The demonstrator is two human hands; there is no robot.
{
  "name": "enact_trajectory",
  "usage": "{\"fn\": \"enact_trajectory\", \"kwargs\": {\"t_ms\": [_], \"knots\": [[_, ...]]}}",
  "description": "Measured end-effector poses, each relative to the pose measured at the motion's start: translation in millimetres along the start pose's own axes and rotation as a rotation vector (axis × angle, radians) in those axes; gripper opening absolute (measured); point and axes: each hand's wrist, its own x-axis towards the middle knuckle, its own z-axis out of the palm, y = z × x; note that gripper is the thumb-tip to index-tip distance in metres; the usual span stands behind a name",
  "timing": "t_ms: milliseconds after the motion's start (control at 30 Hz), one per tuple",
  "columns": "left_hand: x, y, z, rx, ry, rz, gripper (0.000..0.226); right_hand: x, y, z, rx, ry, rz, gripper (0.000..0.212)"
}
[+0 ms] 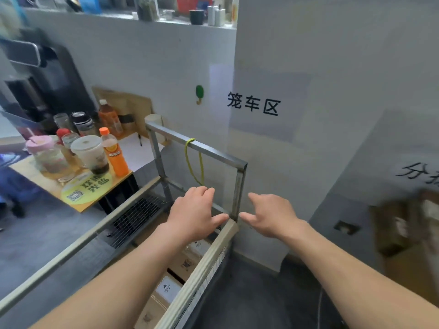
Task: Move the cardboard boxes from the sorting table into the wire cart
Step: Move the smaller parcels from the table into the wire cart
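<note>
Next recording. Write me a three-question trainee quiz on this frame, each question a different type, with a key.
1. True or false: cardboard boxes lie inside the wire cart.
2. Of the left hand and right hand, how many hold something? A) none B) one C) both
3. Fill in: a ____ cord hangs from the cart's top rail.
Key: 1 true; 2 A; 3 yellow.

Blurred cardboard boxes [401, 224] are cut by the right edge, like the wall sign [420, 173].

Wall sign [268, 103] 笼车区, sticker [86, 189] 欢迎光临 (slightly blurred)
</note>
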Motion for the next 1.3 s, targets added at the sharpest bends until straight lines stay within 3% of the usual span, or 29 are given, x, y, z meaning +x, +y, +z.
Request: {"fn": "enact_trajectory", "kwargs": {"t_ms": [367,700,933,1067,1300], "knots": [[-5.9,107.0,-18.6,-0.023,0.022,0.286,0.083,-112.2,65.5,-48.0,-0.039,0.088,0.314,0.058],[-43.7,170.5,-7.5,-0.038,-0.058,0.618,0.085,-231.5,73.6,-49.9,-0.019,0.122,0.666,0.071],[-83.0,226.8,-1.1,-0.05,-0.087,0.846,0.088,-327.2,76.2,-46.9,0.021,0.113,0.879,0.062],[-100.9,263.7,1.4,-0.068,-0.101,0.938,0.089,-374.5,86.1,-45.9,0.054,0.148,0.954,0.051],[-132.4,329.5,17.4,-0.086,-0.176,1.015,0.084,-441.0,123.8,-29.9,0.063,0.157,1.092,0.066]]}}
